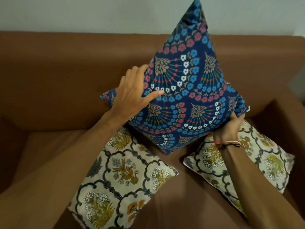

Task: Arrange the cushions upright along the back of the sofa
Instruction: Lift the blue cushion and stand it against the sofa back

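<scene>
Brown sofa (66,71); blue cushion (189,96) likely soft, light. Left hand (135,96) pinches its left edge, right hand (231,128) clamps its right corner: suitable holds.

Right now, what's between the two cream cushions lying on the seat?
In the head view, only bare sofa seat, with the bottom corner of the blue cushion dipping into the gap's far end.

The blue cushion (186,90), flower-printed, is tilted corner-up like a diamond in front of the brown sofa (66,66) back, its lower corner between the left cream cushion (122,182) and the right cream cushion (264,162), both floral and flat on the seat.
</scene>
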A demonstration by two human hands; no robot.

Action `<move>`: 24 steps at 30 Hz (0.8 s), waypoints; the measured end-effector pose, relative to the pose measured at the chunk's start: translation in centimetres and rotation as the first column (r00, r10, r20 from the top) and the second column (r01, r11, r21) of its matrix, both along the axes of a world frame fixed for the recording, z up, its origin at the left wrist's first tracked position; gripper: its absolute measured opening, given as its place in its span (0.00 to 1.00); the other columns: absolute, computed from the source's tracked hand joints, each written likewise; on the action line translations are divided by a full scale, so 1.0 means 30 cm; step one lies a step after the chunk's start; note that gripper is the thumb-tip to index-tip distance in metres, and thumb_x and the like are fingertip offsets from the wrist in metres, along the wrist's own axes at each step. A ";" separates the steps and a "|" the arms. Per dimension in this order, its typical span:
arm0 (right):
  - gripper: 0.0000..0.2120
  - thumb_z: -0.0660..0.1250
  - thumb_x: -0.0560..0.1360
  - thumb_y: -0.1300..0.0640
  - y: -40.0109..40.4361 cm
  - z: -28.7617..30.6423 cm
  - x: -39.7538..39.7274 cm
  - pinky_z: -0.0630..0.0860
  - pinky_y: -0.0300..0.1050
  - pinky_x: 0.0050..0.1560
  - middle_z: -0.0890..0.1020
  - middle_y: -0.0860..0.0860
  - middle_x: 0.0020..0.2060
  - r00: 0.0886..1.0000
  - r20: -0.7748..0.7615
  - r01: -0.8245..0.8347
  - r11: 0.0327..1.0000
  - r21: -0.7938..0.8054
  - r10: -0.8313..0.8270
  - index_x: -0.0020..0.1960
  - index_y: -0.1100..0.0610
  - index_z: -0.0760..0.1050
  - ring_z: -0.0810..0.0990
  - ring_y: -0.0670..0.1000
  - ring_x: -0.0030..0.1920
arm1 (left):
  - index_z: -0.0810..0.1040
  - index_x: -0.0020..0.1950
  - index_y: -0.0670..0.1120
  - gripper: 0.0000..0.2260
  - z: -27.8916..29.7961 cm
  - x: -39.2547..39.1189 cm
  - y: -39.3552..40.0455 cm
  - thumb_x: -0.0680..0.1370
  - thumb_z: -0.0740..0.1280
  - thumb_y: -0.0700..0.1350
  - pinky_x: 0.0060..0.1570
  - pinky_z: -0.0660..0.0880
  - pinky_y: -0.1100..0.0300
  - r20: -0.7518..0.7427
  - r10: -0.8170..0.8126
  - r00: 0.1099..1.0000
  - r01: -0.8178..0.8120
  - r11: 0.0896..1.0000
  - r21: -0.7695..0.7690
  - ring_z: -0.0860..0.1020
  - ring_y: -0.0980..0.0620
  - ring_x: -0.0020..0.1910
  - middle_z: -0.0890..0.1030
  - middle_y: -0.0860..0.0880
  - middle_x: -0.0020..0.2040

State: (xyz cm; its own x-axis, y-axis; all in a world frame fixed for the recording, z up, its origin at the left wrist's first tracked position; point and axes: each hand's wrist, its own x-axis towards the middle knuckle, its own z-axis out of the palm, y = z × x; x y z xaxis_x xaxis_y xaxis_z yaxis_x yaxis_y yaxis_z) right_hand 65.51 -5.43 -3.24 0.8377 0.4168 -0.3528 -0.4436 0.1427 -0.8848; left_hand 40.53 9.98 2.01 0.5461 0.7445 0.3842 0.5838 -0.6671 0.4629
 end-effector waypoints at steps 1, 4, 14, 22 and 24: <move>0.24 0.50 0.87 0.52 0.002 -0.027 0.013 0.75 0.65 0.72 0.74 0.58 0.75 1.000 -0.015 0.012 1.000 -0.013 -0.012 0.82 0.52 0.59 0.77 0.61 0.72 | 0.64 0.77 0.39 0.39 -0.032 0.013 -0.001 0.77 0.67 0.64 0.58 0.71 0.44 -0.019 -0.012 1.000 0.011 1.000 -0.022 0.74 0.39 0.59 0.75 0.39 0.61; 0.25 0.46 0.87 0.47 0.031 -0.119 0.026 0.75 0.63 0.71 0.76 0.57 0.74 0.996 -0.089 0.009 0.999 -0.033 -0.012 0.82 0.53 0.63 0.77 0.62 0.72 | 0.55 0.82 0.40 0.42 -0.138 0.015 -0.017 0.78 0.64 0.64 0.54 0.72 0.42 -0.107 -0.008 0.994 0.003 0.999 -0.043 0.73 0.40 0.54 0.75 0.38 0.58; 0.23 0.50 0.88 0.52 0.146 -0.233 -0.172 0.69 0.67 0.76 0.71 0.57 0.78 0.963 -0.229 -0.146 0.989 0.008 0.144 0.82 0.52 0.58 0.73 0.62 0.75 | 0.55 0.82 0.41 0.39 -0.173 -0.176 0.001 0.80 0.56 0.65 0.45 0.74 0.40 -0.183 0.095 0.978 -0.094 0.995 0.018 0.70 0.39 0.49 0.72 0.37 0.52; 0.49 0.73 0.76 0.39 -0.030 -0.162 0.026 0.52 0.56 0.84 0.55 0.50 0.85 0.543 0.641 -0.204 0.825 -0.526 0.543 0.85 0.48 0.48 0.53 0.51 0.85 | 0.46 0.84 0.51 0.53 -0.211 -0.321 -0.016 0.68 0.59 0.79 0.65 0.71 0.33 -0.320 0.093 0.943 -0.111 0.993 -0.039 0.68 0.35 0.71 0.64 0.34 0.74; 0.58 0.72 0.67 0.29 -0.016 -0.116 0.072 0.46 0.59 0.84 0.52 0.51 0.86 0.131 0.671 -0.233 0.680 -0.695 0.730 0.85 0.43 0.44 0.49 0.52 0.86 | 0.44 0.84 0.54 0.57 -0.249 -0.363 -0.028 0.64 0.57 0.82 0.69 0.68 0.29 -0.367 0.070 0.928 -0.107 0.991 -0.083 0.64 0.33 0.76 0.60 0.33 0.78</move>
